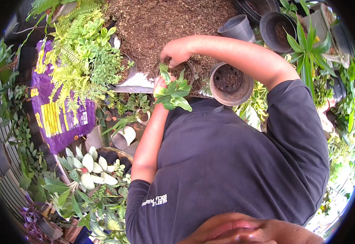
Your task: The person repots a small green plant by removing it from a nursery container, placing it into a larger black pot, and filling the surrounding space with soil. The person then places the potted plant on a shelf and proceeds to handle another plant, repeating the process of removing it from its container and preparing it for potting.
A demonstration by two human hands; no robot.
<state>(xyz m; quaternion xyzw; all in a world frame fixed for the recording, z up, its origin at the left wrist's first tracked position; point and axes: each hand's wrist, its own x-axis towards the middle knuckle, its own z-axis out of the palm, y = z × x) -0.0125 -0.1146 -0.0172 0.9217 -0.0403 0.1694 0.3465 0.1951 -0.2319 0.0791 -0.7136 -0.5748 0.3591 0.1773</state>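
Note:
My left hand (162, 83) is at a small dark pot (192, 71) near the board's front edge, beside a plant with green leaves (176, 93). Its leaves cover much of the hand, so whether the hand grips the stem or the pot cannot be told. Just above, my right hand (177, 52) has curled fingers pointing down over the pot and the top of the plant; what lies between the fingertips is hidden. Brown, loose potting mix (141, 33) spreads in a heap beyond both hands. To the right stands a pot with drainage holes (231, 84), some soil inside it.
Black plastic pots (238, 28) (277, 32) stand at the upper right, near a spiky-leaved plant (310, 48). Ferns and small-leaved plants (89, 52) crowd the left, beside a purple plastic bag (61, 122). A white pot (123, 137) lies tipped lower down.

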